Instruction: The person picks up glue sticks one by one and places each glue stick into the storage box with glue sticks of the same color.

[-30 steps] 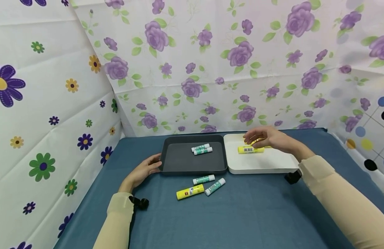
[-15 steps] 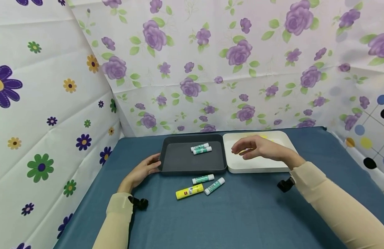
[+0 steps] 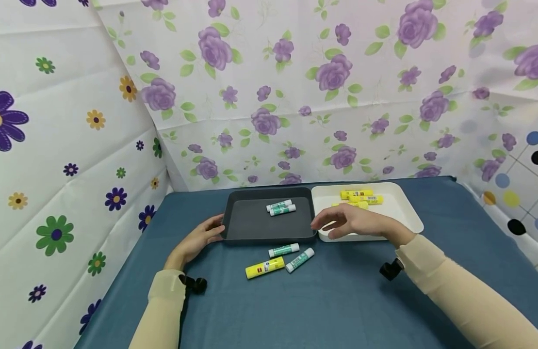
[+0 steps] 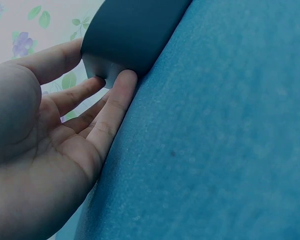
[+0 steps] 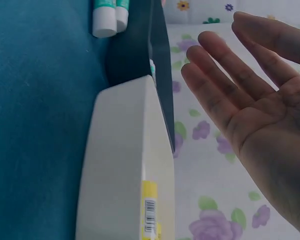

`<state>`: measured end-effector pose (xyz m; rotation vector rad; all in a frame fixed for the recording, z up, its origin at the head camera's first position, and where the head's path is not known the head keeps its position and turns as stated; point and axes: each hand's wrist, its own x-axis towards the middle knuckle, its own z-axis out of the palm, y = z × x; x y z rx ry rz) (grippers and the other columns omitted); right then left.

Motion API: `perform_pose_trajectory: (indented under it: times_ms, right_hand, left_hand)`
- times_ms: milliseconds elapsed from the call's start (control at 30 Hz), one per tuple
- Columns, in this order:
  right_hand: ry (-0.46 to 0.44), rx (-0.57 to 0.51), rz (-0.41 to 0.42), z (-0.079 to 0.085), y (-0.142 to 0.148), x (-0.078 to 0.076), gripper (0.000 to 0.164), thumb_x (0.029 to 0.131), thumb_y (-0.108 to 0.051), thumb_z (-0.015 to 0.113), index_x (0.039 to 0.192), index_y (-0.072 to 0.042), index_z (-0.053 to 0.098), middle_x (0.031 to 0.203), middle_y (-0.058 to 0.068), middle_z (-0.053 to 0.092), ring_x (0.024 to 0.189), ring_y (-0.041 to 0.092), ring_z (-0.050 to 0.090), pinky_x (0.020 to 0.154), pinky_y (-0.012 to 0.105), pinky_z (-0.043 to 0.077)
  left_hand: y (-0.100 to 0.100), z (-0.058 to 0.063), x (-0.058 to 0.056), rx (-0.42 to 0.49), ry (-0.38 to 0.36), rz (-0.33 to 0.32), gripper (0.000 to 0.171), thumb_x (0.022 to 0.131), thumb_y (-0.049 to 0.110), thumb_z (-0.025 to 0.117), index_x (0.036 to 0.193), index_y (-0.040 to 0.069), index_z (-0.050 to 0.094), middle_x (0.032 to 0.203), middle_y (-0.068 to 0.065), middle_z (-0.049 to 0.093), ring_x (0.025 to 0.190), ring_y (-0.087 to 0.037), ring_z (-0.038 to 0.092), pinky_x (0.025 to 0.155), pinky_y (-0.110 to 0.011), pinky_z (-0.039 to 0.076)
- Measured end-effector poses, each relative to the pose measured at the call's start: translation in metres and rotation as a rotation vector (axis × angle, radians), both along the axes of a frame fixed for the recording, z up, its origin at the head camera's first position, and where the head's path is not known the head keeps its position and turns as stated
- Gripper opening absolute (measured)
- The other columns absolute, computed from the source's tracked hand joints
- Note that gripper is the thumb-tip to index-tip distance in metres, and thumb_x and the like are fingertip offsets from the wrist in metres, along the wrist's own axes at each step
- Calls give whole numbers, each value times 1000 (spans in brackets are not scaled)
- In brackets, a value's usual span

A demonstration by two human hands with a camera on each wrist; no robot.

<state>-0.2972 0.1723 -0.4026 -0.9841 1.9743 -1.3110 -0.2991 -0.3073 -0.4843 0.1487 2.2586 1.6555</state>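
At the left end of the dark grey tray (image 3: 247,223), my left hand (image 3: 198,242) rests its fingertips (image 4: 124,82) on the tray's corner. Two green-and-white glue sticks (image 3: 283,210) lie inside that tray. Above the front left corner of the white tray (image 3: 401,218), my right hand (image 3: 353,221) hovers with relaxed fingers and holds nothing. Behind it, three yellow glue sticks (image 3: 369,199) lie in the white tray, one partly hidden by the hand. On the cloth before the trays are a yellow glue stick (image 3: 265,267) and two green-and-white glue sticks (image 3: 300,260).
Both trays stand side by side near the back of a table covered with blue cloth (image 3: 321,305). A flowered curtain (image 3: 269,97) hangs behind the table, and another patterned sheet (image 3: 76,194) hangs along the left.
My right hand has let go of a yellow glue stick in the white tray and moved left and toward me, uncovering the yellow glue sticks. The left hand stays at the dark tray.
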Motion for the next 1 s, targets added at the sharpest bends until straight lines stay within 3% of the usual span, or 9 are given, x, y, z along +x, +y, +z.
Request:
perform_pose_trajectory:
  times_ms: [233,500,667,1000]
  right_hand:
    - [35,18,38,-10,-8,8,44,101,-18,70,143,-6,61,143,18,59,136,44,52,114,45,47]
    - [54,53,68,-28,-16,14,41,100,-9,66,141,-7,62,143,10,61,136,38,53,117,59,40]
    - [66,65,123,-34,-21,18,42,101,-6,64,143,-4,60,147,14,58,140,35,50,121,59,34]
    - [102,76,143,-46,-27,15,45,98,-4,66,143,-5,60,147,11,57,142,30,48,123,57,31]
  left_hand:
    - [0,0,0,3,-3,-1,69,111,30,55,167,8,21,163,-23,29,148,-40,34,120,-57,37]
    - [0,1,0,0,-3,3,69,111,30,55,167,8,21,163,-23,29,147,-40,35,120,-57,36]
    - [0,2,-1,2,0,-8,70,111,31,55,167,8,20,164,-23,28,148,-40,34,120,-56,37]
    - [0,0,-1,0,-2,-1,69,111,30,55,167,8,21,163,-23,29,148,-40,35,119,-56,37]
